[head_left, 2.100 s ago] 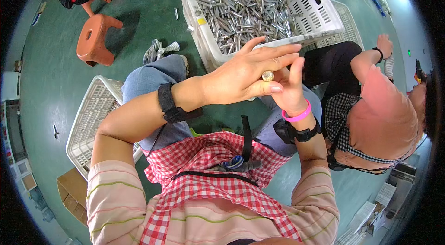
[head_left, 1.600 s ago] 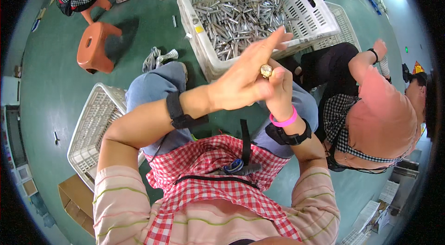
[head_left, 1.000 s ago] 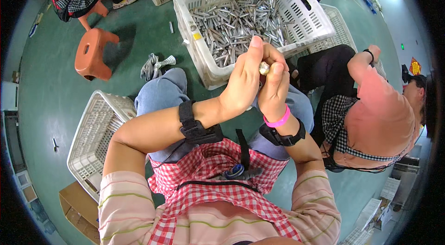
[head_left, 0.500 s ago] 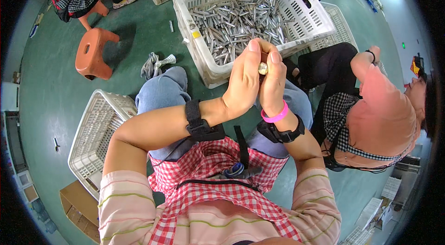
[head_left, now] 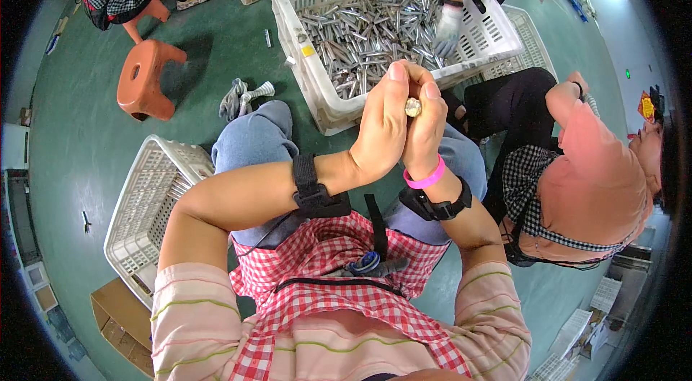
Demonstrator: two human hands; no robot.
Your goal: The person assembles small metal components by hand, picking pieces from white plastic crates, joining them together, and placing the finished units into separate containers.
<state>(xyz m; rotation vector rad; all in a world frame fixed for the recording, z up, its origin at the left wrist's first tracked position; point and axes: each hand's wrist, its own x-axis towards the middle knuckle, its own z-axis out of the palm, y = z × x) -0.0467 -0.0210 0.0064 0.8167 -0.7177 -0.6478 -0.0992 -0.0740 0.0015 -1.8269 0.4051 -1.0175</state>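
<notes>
Hands together near crate rim

Metal pcs in crate; stool to its L; gloves btwn them on floor.

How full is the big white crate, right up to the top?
Only partly full: metal pieces lie piled in the crate, and its slotted walls show above the pile, so they don't reach the top.

Workshop, probably: crate of metal pieces (green floor).
</notes>
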